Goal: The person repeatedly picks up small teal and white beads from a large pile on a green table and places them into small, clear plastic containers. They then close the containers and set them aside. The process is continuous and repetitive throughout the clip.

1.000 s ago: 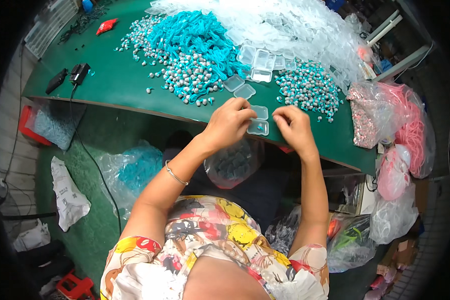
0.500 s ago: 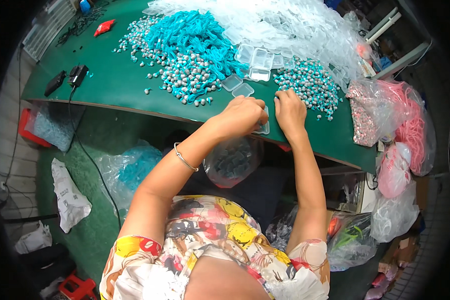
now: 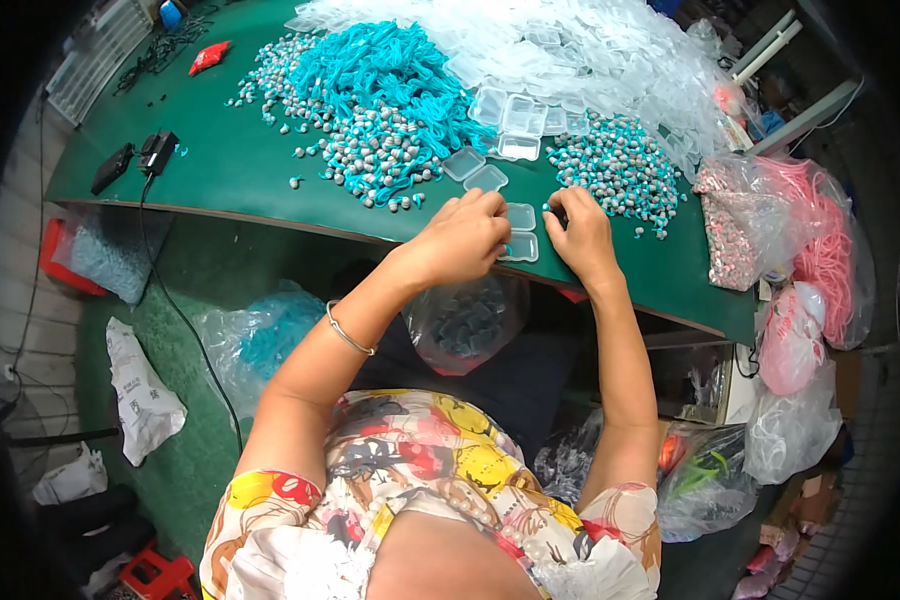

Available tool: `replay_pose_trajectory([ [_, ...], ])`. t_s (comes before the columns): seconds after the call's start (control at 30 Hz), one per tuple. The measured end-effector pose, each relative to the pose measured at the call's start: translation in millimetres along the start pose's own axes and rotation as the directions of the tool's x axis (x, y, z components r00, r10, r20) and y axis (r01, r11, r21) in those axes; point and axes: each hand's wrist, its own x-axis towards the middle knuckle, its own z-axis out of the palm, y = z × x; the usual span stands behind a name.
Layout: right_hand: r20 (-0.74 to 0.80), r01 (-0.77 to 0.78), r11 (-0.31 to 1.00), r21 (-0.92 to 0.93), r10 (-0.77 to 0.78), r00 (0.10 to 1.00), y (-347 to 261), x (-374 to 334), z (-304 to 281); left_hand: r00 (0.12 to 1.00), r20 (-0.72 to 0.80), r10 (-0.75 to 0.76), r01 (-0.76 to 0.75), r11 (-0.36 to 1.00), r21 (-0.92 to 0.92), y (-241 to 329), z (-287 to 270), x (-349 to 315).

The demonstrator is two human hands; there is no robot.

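Observation:
An open clear plastic case (image 3: 521, 246) with two halves lies near the table's front edge, between my hands. My left hand (image 3: 467, 238) is closed in a pinch at the case's left side, with a bit of turquoise showing at its fingertips; most of that piece is hidden. To the right of the case, my right hand (image 3: 580, 236) has its thumb and fingers curled together, and a tiny thing at the fingertips is too small to make out. Just beyond it spreads a pile of small grey-and-turquoise balls (image 3: 620, 170).
Turquoise cords (image 3: 395, 75) with grey balls heap at the table's left middle. Clear plastic cases (image 3: 580, 60) pile at the back; several more (image 3: 486, 178) lie nearer. Bags of pink cord (image 3: 820, 240) hang at the right. A plastic bag (image 3: 467, 325) sits below the edge.
My left hand has drawn back to the left, uncovering the open case. My right hand has shifted slightly toward me, its fingers more curled.

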Motion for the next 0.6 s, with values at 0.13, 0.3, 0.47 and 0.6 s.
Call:
replay_pose_trajectory([
  [0.13, 0.023, -0.082, 0.987, 0.141, 0.080, 0.997, 1, 2, -2, 0.999, -0.037, 0.011, -0.008, 0.998, 0.060, 0, 5, 2],
  [0.3, -0.039, -0.186, 0.923, 0.338, 0.211, 0.977, -19, -9, -13, 0.994, -0.105, 0.039, -0.035, 0.999, 0.038, 0, 10, -3],
  [0.47, -0.096, -0.017, 0.970, 0.242, 0.042, 0.995, -49, -34, -11, 0.990, -0.138, 0.017, -0.024, 0.998, -0.053, 3, 13, -8],
  [0.6, -0.108, -0.030, 0.982, 0.189, 0.051, 0.993, -47, -44, 6, 0.992, -0.124, -0.019, 0.008, 0.996, -0.086, 3, 15, -10],
])
